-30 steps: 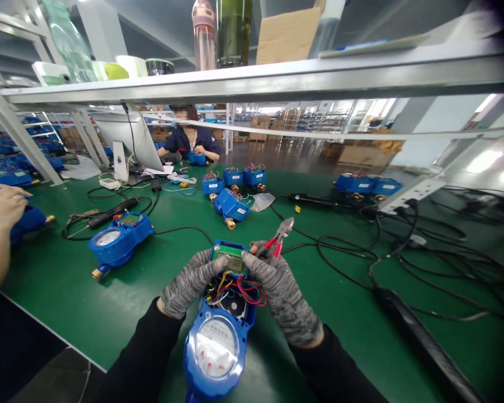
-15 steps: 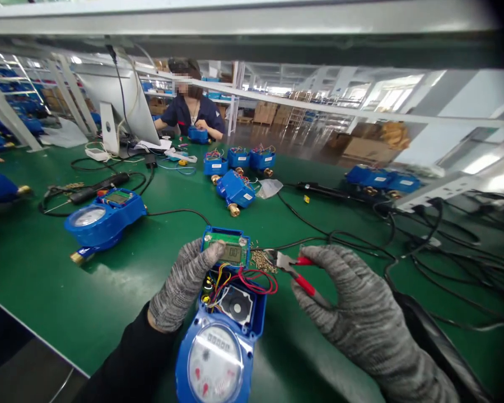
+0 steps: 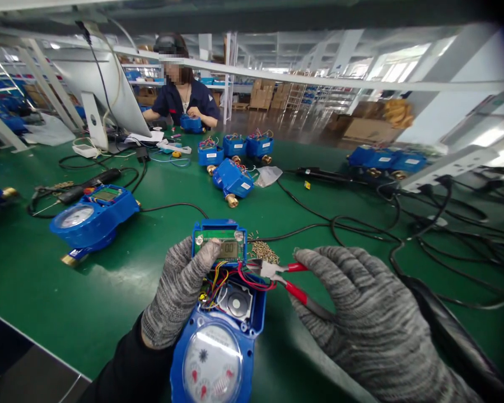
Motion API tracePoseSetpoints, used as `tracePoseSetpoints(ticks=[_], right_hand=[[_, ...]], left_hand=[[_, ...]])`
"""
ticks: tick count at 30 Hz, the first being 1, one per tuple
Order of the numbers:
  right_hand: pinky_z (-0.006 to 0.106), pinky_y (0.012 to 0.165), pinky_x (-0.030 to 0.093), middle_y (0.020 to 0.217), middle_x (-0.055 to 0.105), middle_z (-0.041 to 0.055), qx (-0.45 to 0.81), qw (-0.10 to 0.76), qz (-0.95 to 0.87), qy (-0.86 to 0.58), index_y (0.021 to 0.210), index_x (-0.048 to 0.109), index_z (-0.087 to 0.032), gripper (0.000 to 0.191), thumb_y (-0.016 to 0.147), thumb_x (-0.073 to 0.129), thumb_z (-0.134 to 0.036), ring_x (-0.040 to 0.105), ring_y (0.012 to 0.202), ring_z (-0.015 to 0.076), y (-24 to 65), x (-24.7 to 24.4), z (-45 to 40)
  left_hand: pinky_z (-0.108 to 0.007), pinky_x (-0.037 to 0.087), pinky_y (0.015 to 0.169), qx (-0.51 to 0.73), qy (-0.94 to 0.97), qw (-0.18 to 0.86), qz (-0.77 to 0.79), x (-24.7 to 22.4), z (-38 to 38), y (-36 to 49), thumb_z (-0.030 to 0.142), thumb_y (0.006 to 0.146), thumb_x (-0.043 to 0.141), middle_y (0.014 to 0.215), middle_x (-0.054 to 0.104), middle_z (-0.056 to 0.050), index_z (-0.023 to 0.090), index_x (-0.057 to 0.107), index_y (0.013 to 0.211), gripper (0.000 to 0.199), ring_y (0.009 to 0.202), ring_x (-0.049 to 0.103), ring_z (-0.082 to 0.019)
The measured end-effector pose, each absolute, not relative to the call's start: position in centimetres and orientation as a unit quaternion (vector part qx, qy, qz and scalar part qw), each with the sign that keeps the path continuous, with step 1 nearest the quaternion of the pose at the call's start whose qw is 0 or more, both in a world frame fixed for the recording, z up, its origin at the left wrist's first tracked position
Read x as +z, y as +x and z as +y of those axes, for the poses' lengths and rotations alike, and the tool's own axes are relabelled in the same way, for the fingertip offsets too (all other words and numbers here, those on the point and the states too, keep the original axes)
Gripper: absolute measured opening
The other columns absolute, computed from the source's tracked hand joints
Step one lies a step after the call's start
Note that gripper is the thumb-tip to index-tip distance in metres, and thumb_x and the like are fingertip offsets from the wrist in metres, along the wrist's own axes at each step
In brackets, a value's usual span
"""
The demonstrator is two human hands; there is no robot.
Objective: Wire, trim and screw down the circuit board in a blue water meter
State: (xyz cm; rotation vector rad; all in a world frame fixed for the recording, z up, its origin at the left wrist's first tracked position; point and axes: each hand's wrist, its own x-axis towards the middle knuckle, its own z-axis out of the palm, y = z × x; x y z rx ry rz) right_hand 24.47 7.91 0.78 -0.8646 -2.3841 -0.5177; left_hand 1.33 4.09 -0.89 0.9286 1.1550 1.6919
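Observation:
My left hand [image 3: 172, 291], in a grey knit glove, grips a blue meter cover [image 3: 218, 225] with its thumb on the circuit board beside a small display [image 3: 229, 250]. The cover stands tilted at the top of an open blue water meter [image 3: 212, 364] with a round dial. Red, yellow and white wires [image 3: 252, 280] run between the two. In my gloved right hand [image 3: 369, 313] are red-handled cutting pliers [image 3: 273, 271], handles spread. Their jaws reach the red wires at the cover's right edge; whether they touch is unclear.
Small brass screws [image 3: 265, 252] lie in a pile behind the pliers. Another blue meter [image 3: 92, 218] sits at left, and several blue meters [image 3: 235, 179] stand farther back. Black cables [image 3: 361, 238] and a power strip [image 3: 441, 168] occupy the right. A co-worker [image 3: 185, 103] sits opposite.
The pliers have moved left, from above the screws to the red wires by the cover. My left hand still holds the cover. The view has tilted down slightly.

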Motion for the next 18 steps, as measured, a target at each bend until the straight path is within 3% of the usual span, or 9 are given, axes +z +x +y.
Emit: tracePoseSetpoints(ticks=[7,12,18], right_hand=[[0.056,0.078,0.053,0.104,0.065,0.0190,-0.204,0.263,-0.885,-0.326,0.115,0.059,-0.012,0.031,0.087,0.055,-0.026,0.060,0.091,0.0370,24.66,0.62,7.71],[0.055,0.079,0.053,0.104,0.066,0.0178,-0.198,0.262,-0.885,-0.331,0.113,0.061,-0.012,0.030,0.086,0.057,-0.024,0.061,0.090,0.0371,24.60,0.55,7.61],[0.054,0.077,0.054,0.102,0.067,0.0177,-0.200,0.260,-0.884,-0.334,0.113,0.064,-0.012,0.029,0.089,0.053,-0.024,0.062,0.088,0.0362,24.26,0.72,7.54]], left_hand=[[-0.034,0.060,0.085,0.660,0.395,0.438,0.465,-0.97,3.99,1.24,0.040,0.082,0.074,0.096,0.078,-0.004,0.020,0.078,0.101,0.029,0.088,0.073,-0.023],[-0.024,0.059,0.080,0.678,0.393,0.417,0.460,-0.69,3.76,1.54,0.032,0.081,0.076,0.092,0.079,0.002,0.025,0.079,0.092,0.013,0.085,0.074,-0.017],[-0.024,0.059,0.082,0.667,0.429,0.411,0.450,-0.55,3.95,1.46,0.030,0.085,0.072,0.093,0.079,0.003,0.026,0.079,0.092,0.010,0.085,0.074,-0.016]])
